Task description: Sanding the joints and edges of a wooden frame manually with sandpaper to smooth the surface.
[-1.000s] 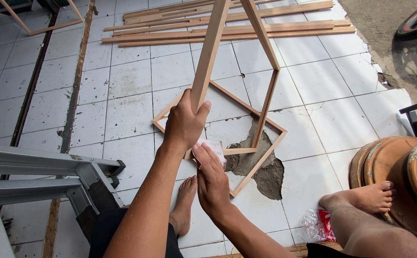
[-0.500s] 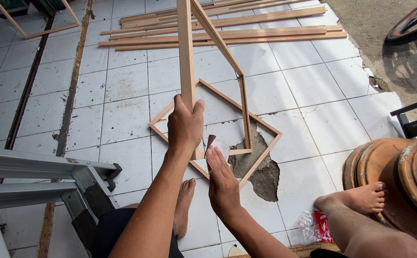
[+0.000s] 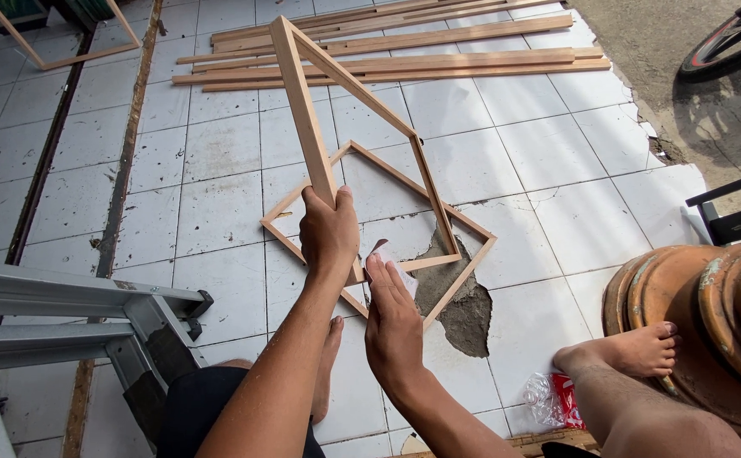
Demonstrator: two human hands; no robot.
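My left hand (image 3: 328, 231) grips one side of a light wooden frame (image 3: 302, 110) and holds it tilted up off the floor. My right hand (image 3: 394, 318) is closed on a small pale piece of sandpaper (image 3: 385, 254) pressed against the frame's lower corner. A second wooden frame (image 3: 472, 233) lies flat on the white tiled floor (image 3: 218, 187) right under the held one. My bare feet show below and to the right.
Several long wooden strips (image 3: 404, 51) lie at the far end of the floor. A metal ladder (image 3: 65, 314) lies at left, stacked clay pot lids (image 3: 710, 314) at right, a cement patch (image 3: 464, 297) in the tiles, a plastic packet (image 3: 553, 399) near my foot.
The held frame has swung to the left, its upper end now pointing up and left. My right hand has slid up along the frame's lower corner.
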